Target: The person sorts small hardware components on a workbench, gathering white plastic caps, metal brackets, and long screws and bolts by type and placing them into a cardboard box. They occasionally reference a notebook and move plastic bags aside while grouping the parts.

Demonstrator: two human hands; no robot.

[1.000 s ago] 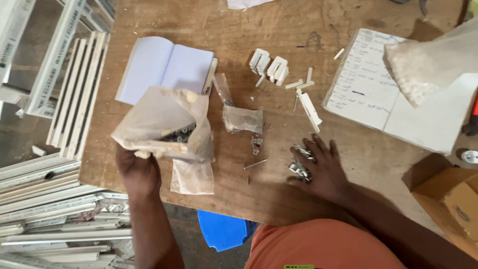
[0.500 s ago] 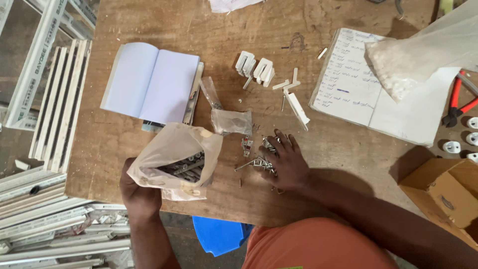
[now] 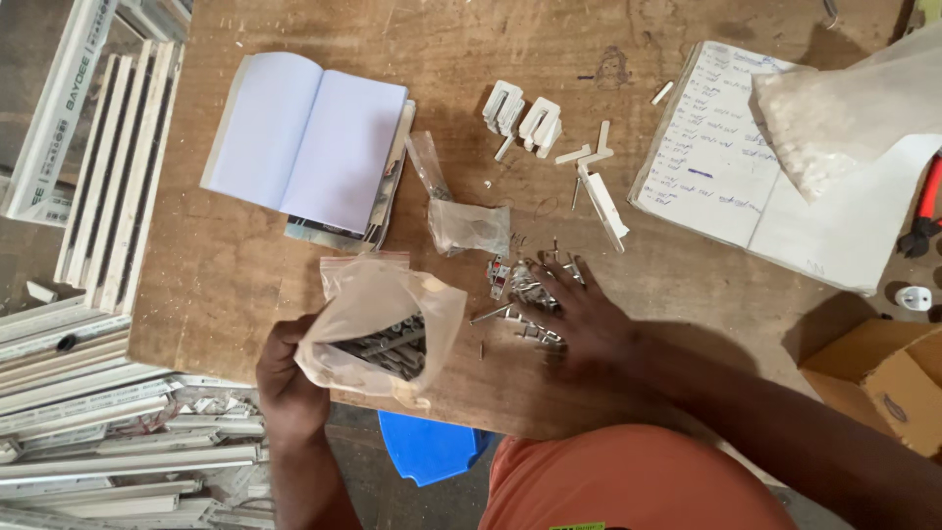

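The left hand is closed around the neck of a clear plastic bag, holding it open-mouthed just past the near edge of the desk; a good many small metal screws and fittings already lie inside it. The right hand rests flat with fingers spread over a loose scatter of metal pieces near the middle of the near edge, gripping nothing. Judging by this, the gathering looks partly done: the bag holds a share, while a fair cluster remains on the wood just beside it. Farther in lie a smaller plastic bag, white plastic clips, an open blank notebook and a written notebook.
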